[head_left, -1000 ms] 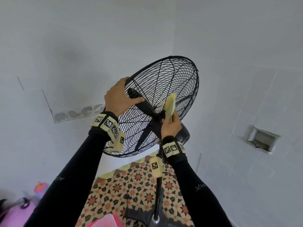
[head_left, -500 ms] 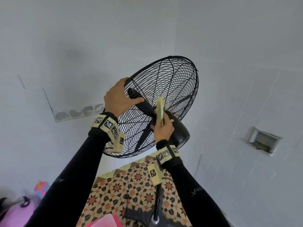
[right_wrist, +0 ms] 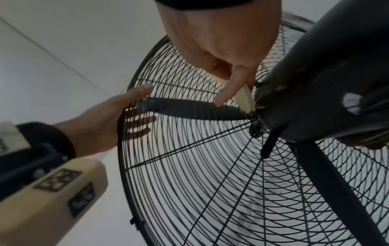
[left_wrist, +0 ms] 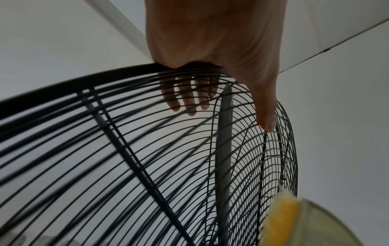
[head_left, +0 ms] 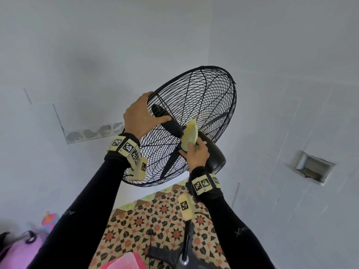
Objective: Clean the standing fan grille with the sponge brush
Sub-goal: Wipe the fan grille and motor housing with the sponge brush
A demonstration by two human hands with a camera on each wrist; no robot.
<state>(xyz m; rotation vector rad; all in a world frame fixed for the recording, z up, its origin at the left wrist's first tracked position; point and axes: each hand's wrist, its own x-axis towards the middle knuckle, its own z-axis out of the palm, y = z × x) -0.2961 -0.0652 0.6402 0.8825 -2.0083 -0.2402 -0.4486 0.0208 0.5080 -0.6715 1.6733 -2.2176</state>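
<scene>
- Setting: pale painted walls meeting at a corner, patterned floor tiles (head_left: 155, 220) below; the standing fan (head_left: 213, 158) is tilted so its grille (head_left: 209, 98) faces up and away from me.
- My left hand (head_left: 141, 115) grips the grille's outer rim: in the left wrist view the fingers (left_wrist: 190, 98) curl over the rim and show through the wires, the thumb lies along the rear wires.
- My right hand (head_left: 197, 155) is closed round the lower end of the sponge brush (head_left: 190, 136), pinching it between thumb and fingers; one finger points along it in the right wrist view.
- The brush sits against the rear grille just beside the motor housing (head_left: 213, 158), near the hub where the wires converge; a fan blade (head_left: 167, 119) lies behind the wires there.
- Step in hand, as I judge it: scrubbing the rear grille close to the hub.
- To do it well: keep the left hand bracing the rim so the head does not swing; press the yellow sponge face flat on the wires; stroke along the radial spokes outward from the hub.
- Risk: wires are densest at the hub, so the sponge may snag; light pressure, short strokes.
</scene>
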